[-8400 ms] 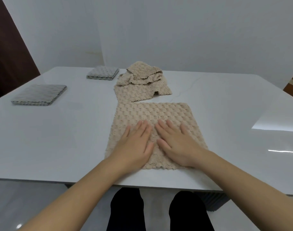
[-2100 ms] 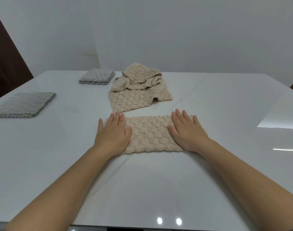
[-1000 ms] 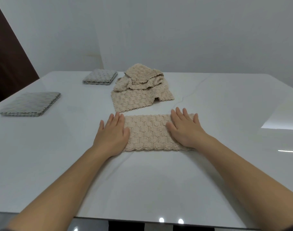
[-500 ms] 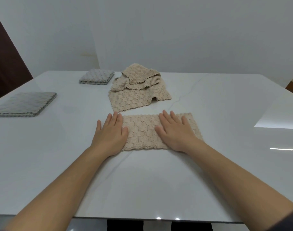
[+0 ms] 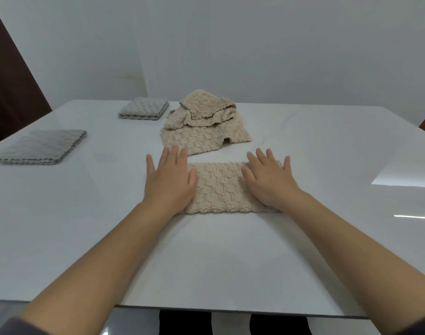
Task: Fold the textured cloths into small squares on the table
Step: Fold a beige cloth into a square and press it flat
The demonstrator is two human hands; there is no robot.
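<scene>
At the far left a folded grey textured cloth (image 5: pixel 41 147) lay on the glossy white table (image 5: pixel 327 153), with a second folded grey cloth (image 5: pixel 143 111) farther back. My left hand (image 5: pixel 169 182) stayed flat, fingers straight and close together, pressing the left end of the beige textured cloth (image 5: pixel 221 187), which lay folded into a long strip in front of me. Behind the strip, just apart from it, sat the loose heap of beige textured cloths (image 5: pixel 204 124). My right hand (image 5: pixel 269 182), half a second earlier nearer the strip's middle, had slid out to its right end and lay flat there, fingers spread, gripping nothing.
</scene>
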